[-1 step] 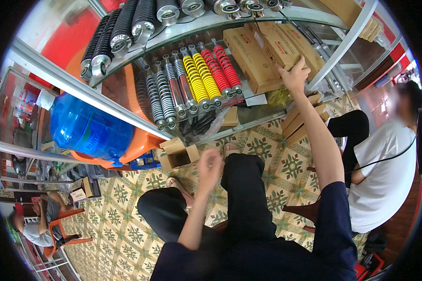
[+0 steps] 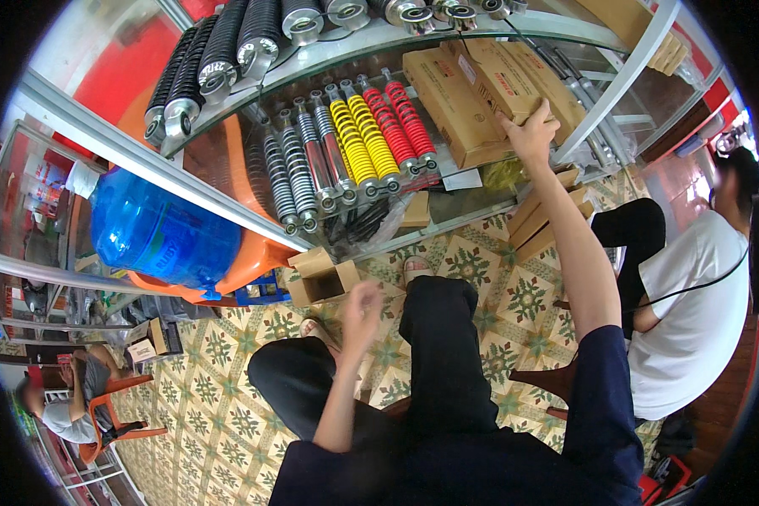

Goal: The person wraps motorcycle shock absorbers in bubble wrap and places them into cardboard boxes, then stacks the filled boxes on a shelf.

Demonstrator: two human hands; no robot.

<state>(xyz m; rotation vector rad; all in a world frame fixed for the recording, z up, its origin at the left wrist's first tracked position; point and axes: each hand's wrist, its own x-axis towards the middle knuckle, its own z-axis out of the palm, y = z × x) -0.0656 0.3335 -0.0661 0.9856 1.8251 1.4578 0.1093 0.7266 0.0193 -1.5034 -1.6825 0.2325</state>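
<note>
My right hand (image 2: pixel 534 135) reaches up to the glass shelf, its thumb and fingers round the near end of a long brown cardboard box (image 2: pixel 499 83). That box lies on top of other flat cardboard boxes (image 2: pixel 449 105). Left of them stand several shock absorbers in a row: red-sprung ones (image 2: pixel 409 121), yellow-sprung ones (image 2: pixel 371 139) and grey ones (image 2: pixel 285 181). My left hand (image 2: pixel 363 314) hangs in the air over my lap, nearest to an open small cardboard box (image 2: pixel 320 278) on the floor. Its fingers are bent and blurred, and no object shows in them.
Larger black shock absorbers (image 2: pixel 219 51) fill the shelf above. A blue water jug (image 2: pixel 164 228) rests on an orange chair (image 2: pixel 253 253) at left. A person in a white shirt (image 2: pixel 691 312) sits close at right. Metal cabinet posts (image 2: pixel 620 80) frame the shelves.
My left hand has moved slightly left and down. The right hand keeps its hold on the long cardboard box, which has barely shifted.
</note>
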